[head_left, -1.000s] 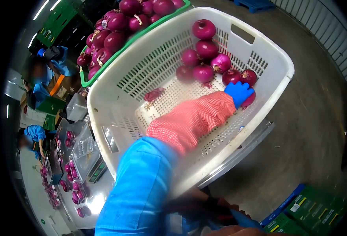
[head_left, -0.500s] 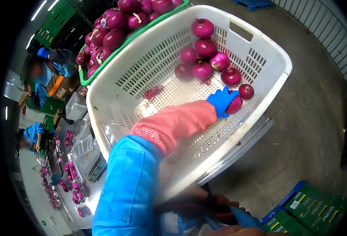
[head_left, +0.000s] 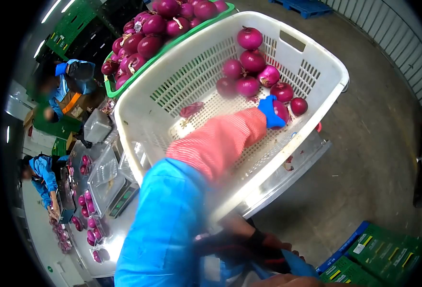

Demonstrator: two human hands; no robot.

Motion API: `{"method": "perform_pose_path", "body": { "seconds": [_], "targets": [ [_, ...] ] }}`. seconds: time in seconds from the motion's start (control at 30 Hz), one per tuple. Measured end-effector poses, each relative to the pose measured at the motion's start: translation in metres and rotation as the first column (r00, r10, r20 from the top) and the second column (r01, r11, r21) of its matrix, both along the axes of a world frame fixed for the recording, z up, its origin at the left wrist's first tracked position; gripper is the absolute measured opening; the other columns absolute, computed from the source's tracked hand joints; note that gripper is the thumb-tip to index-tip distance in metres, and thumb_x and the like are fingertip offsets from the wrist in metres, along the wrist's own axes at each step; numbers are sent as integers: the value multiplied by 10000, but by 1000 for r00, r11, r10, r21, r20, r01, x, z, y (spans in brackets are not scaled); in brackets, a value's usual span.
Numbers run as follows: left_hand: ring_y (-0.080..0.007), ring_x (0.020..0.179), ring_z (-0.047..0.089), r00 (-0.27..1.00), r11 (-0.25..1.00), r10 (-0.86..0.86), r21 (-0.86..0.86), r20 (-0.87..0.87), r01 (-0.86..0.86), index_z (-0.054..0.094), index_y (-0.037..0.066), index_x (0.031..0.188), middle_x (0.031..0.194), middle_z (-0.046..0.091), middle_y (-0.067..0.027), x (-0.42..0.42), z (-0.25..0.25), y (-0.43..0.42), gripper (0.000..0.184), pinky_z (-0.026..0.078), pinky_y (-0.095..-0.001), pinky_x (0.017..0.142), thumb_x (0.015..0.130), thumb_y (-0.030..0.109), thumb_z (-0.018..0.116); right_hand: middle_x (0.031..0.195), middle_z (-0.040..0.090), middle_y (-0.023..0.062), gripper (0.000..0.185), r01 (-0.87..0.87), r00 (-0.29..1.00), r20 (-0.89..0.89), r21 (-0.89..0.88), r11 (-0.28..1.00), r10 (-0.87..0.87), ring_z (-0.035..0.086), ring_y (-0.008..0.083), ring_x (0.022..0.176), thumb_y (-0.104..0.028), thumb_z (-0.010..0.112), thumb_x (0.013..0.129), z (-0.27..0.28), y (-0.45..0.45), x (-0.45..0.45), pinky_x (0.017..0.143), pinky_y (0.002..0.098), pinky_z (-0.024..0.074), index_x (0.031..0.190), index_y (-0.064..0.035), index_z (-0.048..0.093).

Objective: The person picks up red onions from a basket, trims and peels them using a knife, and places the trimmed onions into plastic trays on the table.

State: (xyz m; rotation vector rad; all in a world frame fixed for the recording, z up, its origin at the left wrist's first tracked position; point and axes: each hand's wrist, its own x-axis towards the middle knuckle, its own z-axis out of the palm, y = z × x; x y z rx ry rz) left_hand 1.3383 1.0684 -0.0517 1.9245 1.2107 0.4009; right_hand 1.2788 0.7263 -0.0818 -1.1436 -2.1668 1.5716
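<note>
My left hand (head_left: 271, 112), in a blue glove, is closed on a red onion (head_left: 281, 113) inside a white plastic basket (head_left: 127, 119). The sleeve above it is blue, with a red mesh cuff. Just right of the held onion sits another red onion (head_left: 299, 106). Several more red onions, among them a shiny one (head_left: 269, 76), lie grouped at the basket's far end. A loose piece of onion skin (head_left: 191, 109) rests on the basket floor. I cannot make out my right hand; the dark shapes low in the view are blurred.
A green crate (head_left: 220, 15) heaped with red onions stands against the basket's far-left side. On the metal table (head_left: 84, 248) are packed onions (head_left: 95, 234) and a scale (head_left: 120, 203). Two people in blue work at the left. Green crates (head_left: 378, 251) stand at lower right.
My left hand and the onion have shifted slightly up and left, toward the other onions. The whole view has also moved a little. A person at the left now leans toward the table.
</note>
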Motion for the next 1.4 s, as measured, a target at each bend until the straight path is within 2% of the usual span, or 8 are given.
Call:
{"method": "perform_pose_path", "body": {
  "seconds": [0.13,0.17,0.37,0.53,0.7,0.77,0.97,1.4],
  "targets": [
    [-343,1104,567,961,979,-104,-143,257,144,286,42,1384,1254,487,-231,-48,94,15,1114,575,-420,795,504,332,903,1186,593,174,374,219,975,11,-219,951,-222,559,331,1098,-316,513,956,6,-5,-10,954,426,432,1235,-77,584],
    [-340,1111,566,920,980,-69,-148,387,136,285,58,1392,1269,482,-220,-71,123,7,1064,586,-426,756,553,290,897,852,638,173,201,394,913,-196,186,900,-359,599,354,786,-225,567,877,-30,-20,-21,698,466,456,847,-39,640],
    [-352,1256,495,633,915,116,-331,765,232,303,85,1452,1412,438,-177,-242,264,-101,783,443,-515,1014,825,314,713,826,635,154,189,279,960,-175,520,807,-219,621,372,732,-261,632,863,27,-32,-25,630,460,505,870,-72,643],
    [-505,1293,386,430,918,300,-380,852,112,222,108,1487,1472,335,-229,-374,226,-206,1021,428,-584,997,743,637,680,857,631,128,138,219,960,-257,445,869,-110,623,341,780,-198,625,878,52,-47,-55,661,405,497,955,-89,658],
    [-397,1326,395,361,848,464,-523,809,81,250,103,1481,1463,380,-166,-423,181,-329,904,399,-593,1023,801,514,682,852,606,155,158,395,886,-363,269,878,-288,630,288,775,-39,566,881,97,-47,-105,683,336,494,1005,11,649],
    [-291,1277,466,316,804,557,-594,768,26,308,75,1447,1420,420,-136,-433,148,-363,837,438,-440,1024,811,483,668,847,605,153,154,425,872,-384,289,858,-303,628,271,732,-45,543,907,112,-43,-123,658,320,491,1005,20,643],
    [-293,1250,491,142,699,710,-715,690,-25,334,53,1425,1369,466,-146,-447,99,-423,772,438,-460,1022,824,388,684,851,586,93,309,229,973,-150,675,701,-174,616,278,716,-63,686,723,136,-38,-160,612,373,490,1023,-70,612],
    [-249,1185,532,257,605,733,-777,630,176,331,35,1436,1346,483,-135,-454,100,-466,797,454,-384,1009,842,449,665,795,549,94,454,48,998,-5,728,684,-65,583,259,663,15,626,714,109,-54,-172,579,370,472,1163,-45,596]
  ]
}}
